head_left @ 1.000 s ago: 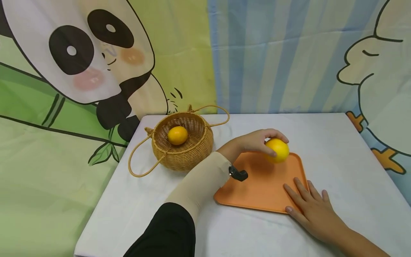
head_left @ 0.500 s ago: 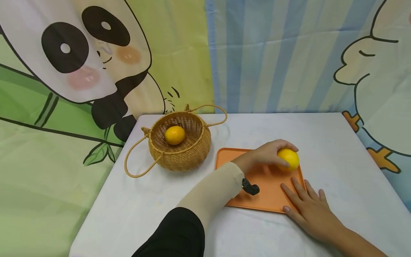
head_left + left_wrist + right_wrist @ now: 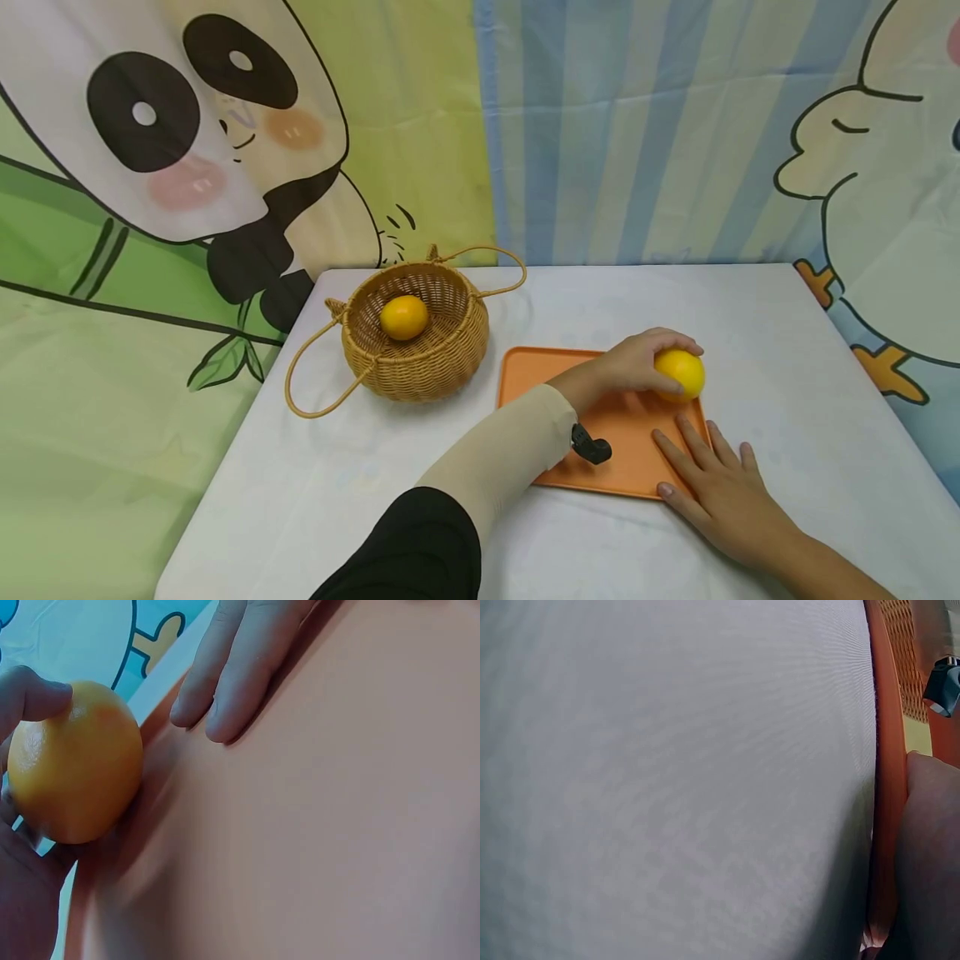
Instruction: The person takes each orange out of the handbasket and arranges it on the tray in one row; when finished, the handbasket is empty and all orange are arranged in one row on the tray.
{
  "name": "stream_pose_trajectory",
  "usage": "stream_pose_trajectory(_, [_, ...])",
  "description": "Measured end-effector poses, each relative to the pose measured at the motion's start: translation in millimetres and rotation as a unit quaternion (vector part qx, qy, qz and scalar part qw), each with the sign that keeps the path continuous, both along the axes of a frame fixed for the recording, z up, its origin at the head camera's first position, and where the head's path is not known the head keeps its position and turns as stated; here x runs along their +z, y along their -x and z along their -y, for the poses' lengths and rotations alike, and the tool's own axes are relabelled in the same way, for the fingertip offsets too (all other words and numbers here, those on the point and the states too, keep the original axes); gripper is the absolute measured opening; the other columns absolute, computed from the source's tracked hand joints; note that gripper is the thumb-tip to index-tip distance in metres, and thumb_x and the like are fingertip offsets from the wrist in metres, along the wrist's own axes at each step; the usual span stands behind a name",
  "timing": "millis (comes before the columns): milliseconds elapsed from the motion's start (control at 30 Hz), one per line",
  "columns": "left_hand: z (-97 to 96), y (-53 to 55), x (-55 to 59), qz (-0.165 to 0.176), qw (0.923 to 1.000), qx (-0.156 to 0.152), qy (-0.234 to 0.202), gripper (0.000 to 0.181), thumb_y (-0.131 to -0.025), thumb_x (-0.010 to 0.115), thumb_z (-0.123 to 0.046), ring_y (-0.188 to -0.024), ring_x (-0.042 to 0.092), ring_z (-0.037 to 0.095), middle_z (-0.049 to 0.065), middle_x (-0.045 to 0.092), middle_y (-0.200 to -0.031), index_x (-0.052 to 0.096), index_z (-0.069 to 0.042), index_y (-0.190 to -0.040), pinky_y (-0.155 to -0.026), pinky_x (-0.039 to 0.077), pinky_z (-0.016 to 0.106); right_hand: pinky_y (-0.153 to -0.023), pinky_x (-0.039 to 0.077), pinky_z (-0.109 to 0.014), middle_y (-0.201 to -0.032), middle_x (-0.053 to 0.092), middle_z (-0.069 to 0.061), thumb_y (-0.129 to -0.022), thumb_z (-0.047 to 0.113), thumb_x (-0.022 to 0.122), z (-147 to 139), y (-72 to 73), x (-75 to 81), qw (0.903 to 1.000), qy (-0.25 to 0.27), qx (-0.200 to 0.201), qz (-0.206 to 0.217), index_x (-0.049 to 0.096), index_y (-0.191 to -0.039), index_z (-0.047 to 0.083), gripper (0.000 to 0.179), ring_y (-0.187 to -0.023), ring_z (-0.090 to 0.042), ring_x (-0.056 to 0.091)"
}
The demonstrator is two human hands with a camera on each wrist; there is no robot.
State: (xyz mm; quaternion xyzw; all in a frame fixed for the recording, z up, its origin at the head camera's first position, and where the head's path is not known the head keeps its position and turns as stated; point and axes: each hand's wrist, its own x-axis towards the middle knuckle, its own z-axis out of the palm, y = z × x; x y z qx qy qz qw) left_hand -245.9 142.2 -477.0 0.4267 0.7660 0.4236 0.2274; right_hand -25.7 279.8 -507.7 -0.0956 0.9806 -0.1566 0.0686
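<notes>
My left hand (image 3: pixel 643 360) holds a glossy yellow-orange orange (image 3: pixel 682 375) at the far right corner of the orange tray (image 3: pixel 630 442). In the left wrist view, the thumb lies on top of that orange (image 3: pixel 79 769) and other fingers reach around beneath it, close to the tray's raised edge. My right hand (image 3: pixel 723 500) is spread flat over the tray's near right corner, its fingers pointing away from me. Two of its fingers (image 3: pixel 244 675) rest on the tray surface in the left wrist view. The right wrist view catches part of that hand (image 3: pixel 937 855) beside the tray rim (image 3: pixel 889 750).
Left of the tray stands a round wicker basket (image 3: pixel 427 375) with one orange (image 3: pixel 405 317) inside and two looped handles standing out sideways. Everything sits on a white-covered table (image 3: pixel 360 500), with a cartoon-printed curtain (image 3: pixel 420 125) behind it.
My left hand has carried the orange rightward and down toward me, from over the tray's far edge to its far right corner. The right hand stays resting on the tray.
</notes>
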Motion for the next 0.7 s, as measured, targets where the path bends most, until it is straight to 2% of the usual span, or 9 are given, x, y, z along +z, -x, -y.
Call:
stream_pose_trajectory(167, [-1.1,-0.8,2.4,-0.001,0.9999,0.005,0.009,0.06,-0.09,0.088,-0.021,-0.122,0.051,-0.001,-0.014,0.052,-0.152,0.065,-0.025,-0.145,-0.1,0.041,0.014,-0.108,0.0,-0.09,-0.177,0.012,-0.022,-0.107,0.066,0.049,-0.5,0.5,-0.8,1.0,-0.005,0.001,0.001,0.035,-0.169,0.024,0.077,-0.155,-0.062,0.007])
stream_pose_trajectory(433, [-5.5,0.1,2.5,-0.008,0.9997,0.018,0.016,0.061,-0.09,0.088,-0.022,-0.126,0.051,-0.001,-0.014,0.052,-0.153,0.064,-0.026,-0.146,-0.102,0.041,0.013,-0.107,0.003,-0.09,-0.177,0.013,-0.021,-0.106,0.067,0.048,0.6,0.1,-0.3,1.0,-0.006,0.0,0.001,0.037,-0.169,0.024,0.077,-0.155,-0.062,0.008])
stream_pose_trajectory(700, [-5.0,2.0,2.3,-0.007,0.9999,0.01,0.012,0.062,-0.091,0.088,-0.022,-0.128,0.049,-0.001,-0.012,0.051,-0.154,0.063,-0.025,-0.148,-0.104,0.039,0.013,-0.107,0.001,-0.09,-0.177,0.012,-0.021,-0.106,0.068,0.048,0.3,0.9,-1.9,0.9999,-0.01,-0.003,-0.001,0.036,-0.169,0.023,0.078,-0.155,-0.062,0.007])
